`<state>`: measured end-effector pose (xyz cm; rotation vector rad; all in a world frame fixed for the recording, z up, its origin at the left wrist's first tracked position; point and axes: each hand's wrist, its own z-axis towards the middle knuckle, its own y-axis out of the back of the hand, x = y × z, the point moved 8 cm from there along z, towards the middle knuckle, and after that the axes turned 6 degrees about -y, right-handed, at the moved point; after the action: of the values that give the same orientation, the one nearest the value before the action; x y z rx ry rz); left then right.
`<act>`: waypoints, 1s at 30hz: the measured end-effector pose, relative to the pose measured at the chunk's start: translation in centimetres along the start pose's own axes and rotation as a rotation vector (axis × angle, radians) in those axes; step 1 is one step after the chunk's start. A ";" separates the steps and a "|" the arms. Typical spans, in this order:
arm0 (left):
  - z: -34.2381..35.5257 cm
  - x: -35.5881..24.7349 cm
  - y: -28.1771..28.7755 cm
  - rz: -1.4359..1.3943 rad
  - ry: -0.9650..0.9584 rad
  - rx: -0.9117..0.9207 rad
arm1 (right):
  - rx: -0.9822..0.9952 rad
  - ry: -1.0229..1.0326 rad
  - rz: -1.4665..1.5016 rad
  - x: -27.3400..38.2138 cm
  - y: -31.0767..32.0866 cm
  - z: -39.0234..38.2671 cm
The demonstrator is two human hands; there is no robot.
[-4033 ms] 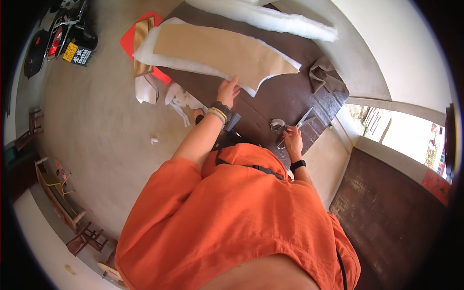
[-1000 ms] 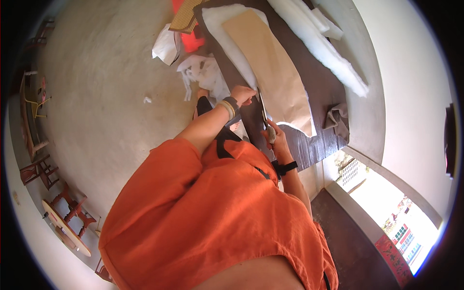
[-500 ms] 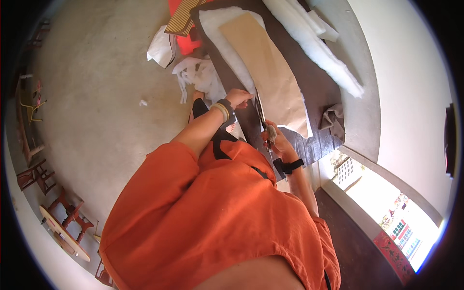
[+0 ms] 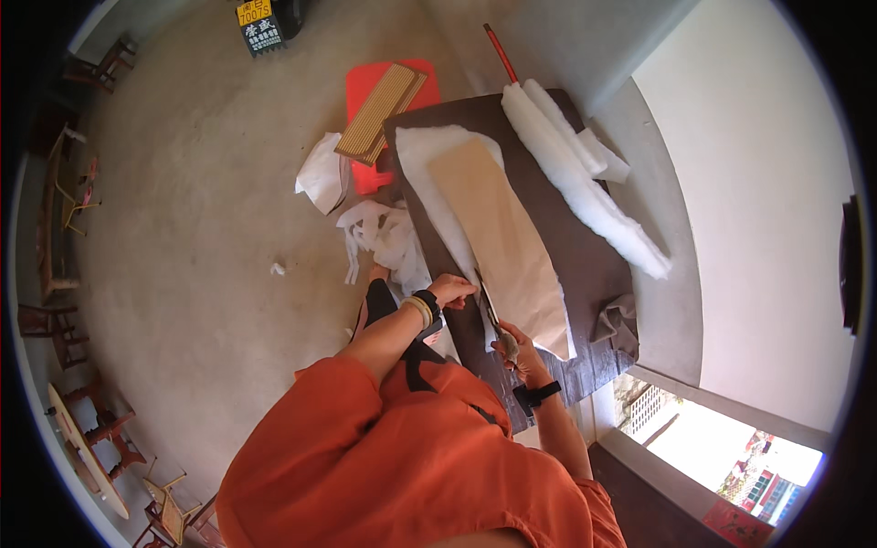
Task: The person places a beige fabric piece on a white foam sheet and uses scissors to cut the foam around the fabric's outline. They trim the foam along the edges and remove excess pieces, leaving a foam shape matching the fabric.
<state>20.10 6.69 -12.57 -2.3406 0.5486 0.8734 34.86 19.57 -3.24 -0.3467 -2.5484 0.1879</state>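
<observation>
A long sheet of brown paper [image 4: 502, 242] lies on white fluffy batting [image 4: 422, 164], which shows along its left side and far end. Both rest on a dark table [image 4: 585, 292]. My right hand [image 4: 521, 354] is closed round the handles of a pair of scissors [image 4: 489, 309]. Their blades point away from me, along the paper's left edge. Just left of the blade tips, my left hand [image 4: 452, 290] is closed in a pinch at the batting's edge. Its fingertips partly hide what they grip.
Rolled white batting [image 4: 575, 173] lies along the table's right side, with a grey cloth [image 4: 618, 324] at the near right corner. White scraps [image 4: 379, 233] hang beside the left edge. Beyond them stand a red stool [image 4: 365, 87] with a striped slatted mat [image 4: 379, 114] and a white bag [image 4: 322, 173].
The view has tilted up, so the table and hands sit lower in the picture and more of the far floor shows. Both hands keep their places at the paper's left edge.
</observation>
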 end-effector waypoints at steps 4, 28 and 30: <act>-0.2 0.0 0.3 -0.010 0.001 -0.023 | 0.095 -0.011 0.083 -0.1 -0.4 -0.4; -0.8 -0.5 1.2 0.025 0.014 0.018 | -0.010 0.044 -0.129 3.4 -1.1 0.7; -1.2 -1.1 1.7 -0.057 0.007 -0.040 | -0.027 0.047 -0.170 3.3 -1.1 0.7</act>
<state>18.96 4.84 -11.75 -2.3839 0.4687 0.8575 31.58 19.44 -1.88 -0.1416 -2.5204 0.0798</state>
